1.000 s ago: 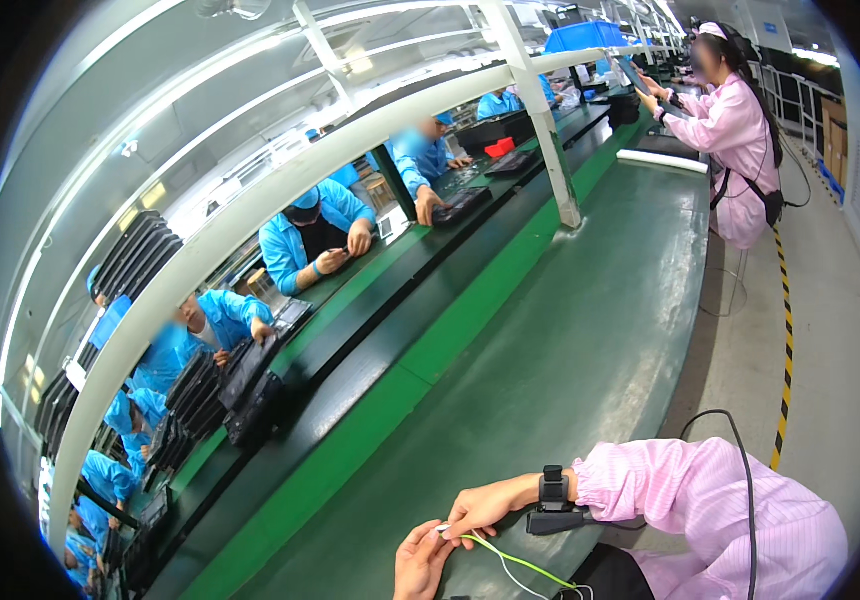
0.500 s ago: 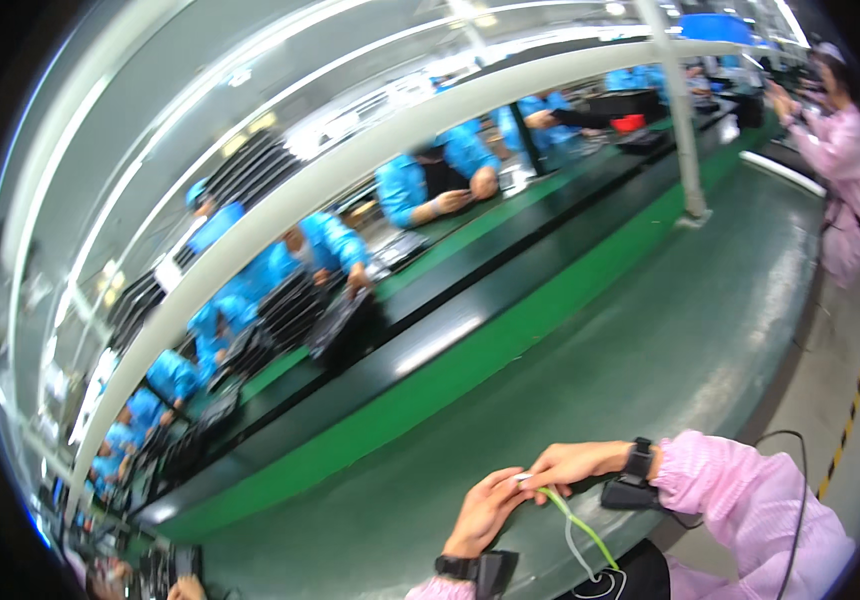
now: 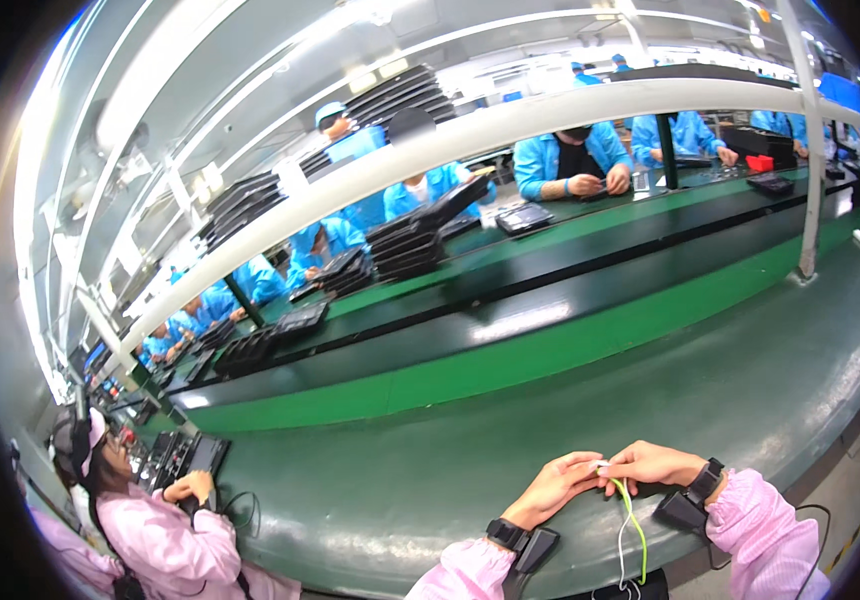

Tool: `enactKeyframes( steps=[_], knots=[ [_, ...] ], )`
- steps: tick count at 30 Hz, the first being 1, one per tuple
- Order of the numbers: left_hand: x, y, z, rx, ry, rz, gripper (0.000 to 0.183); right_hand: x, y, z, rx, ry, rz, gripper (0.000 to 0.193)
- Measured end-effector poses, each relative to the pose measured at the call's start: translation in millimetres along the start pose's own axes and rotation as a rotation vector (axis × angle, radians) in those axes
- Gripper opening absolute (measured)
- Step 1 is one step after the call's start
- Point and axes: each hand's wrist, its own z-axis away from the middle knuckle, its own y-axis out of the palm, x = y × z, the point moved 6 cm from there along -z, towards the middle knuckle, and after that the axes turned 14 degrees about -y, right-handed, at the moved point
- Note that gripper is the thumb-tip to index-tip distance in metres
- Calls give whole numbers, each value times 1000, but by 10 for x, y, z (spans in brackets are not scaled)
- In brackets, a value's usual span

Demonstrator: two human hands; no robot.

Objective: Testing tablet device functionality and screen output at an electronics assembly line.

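Observation:
My left hand (image 3: 558, 488) and my right hand (image 3: 658, 464) meet above the near edge of the green bench. Between their fingertips they pinch a small white piece (image 3: 601, 464) at the end of a cable; the fingers cover part of it. From there the yellow-green cable (image 3: 638, 522) hangs down beside a thin white strand (image 3: 622, 550), both reaching the lower edge of the view. Each wrist wears a black strap with a dark box.
My bench (image 3: 370, 490) has a green top with a curved right end. Beyond it runs a conveyor line (image 3: 470, 330) with stacked black trays (image 3: 405, 250) and co-workers in blue. A white post (image 3: 810, 180) rises at right. At left a co-worker in pink (image 3: 165, 530) handles a dark device.
My view has swung left, so the co-worker in pink at left shows more fully and the person at right has left view. My hands keep their pinch on the cable.

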Motion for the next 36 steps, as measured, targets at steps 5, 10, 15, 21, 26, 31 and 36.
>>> enactKeyframes(
  steps=[5,10,15,21,26,31,36],
  knots=[
    [-1,3,-3,41,7,-9,30,13,-4,13,-39,20,20,32],
    [-31,8,28,62,45,9,29,65,31,-19,-20,-25,-32,28],
    [-13,7,-3,42,1,-4,29,61,11,9,-50,-5,-12,31],
    [-9,10,-19,30,-1,6,26,71,0,17,-35,-21,-9,35],
    [-12,10,-20,63,22,25,28,44,2,7,-34,0,-20,35],
    [-4,-3,-18,43,7,20,26,79,15,8,-20,-42,-17,34],
    [-5,-1,-20,34,12,13,26,79,10,17,-17,-25,-6,35]
  ],
)
